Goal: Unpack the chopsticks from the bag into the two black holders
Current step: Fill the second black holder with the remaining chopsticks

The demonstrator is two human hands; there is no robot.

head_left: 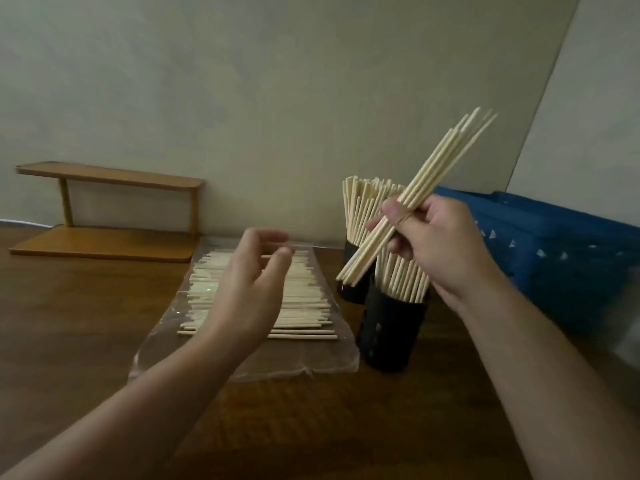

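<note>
Your left hand [251, 289] hovers open and empty over the bag [242, 355] of loose chopsticks [304, 306]. Right of the bag stand two black holders [391, 332], both stuffed; above them your right hand [440, 244] grips a slanted bundle [426, 192].

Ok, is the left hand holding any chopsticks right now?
No, the left hand hovers open and empty above the bag, while the right hand holds the bundle of chopsticks.

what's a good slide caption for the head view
Right hand lifts a chopstick bundle above two black holders; open left hand hovers over the bag.
</note>
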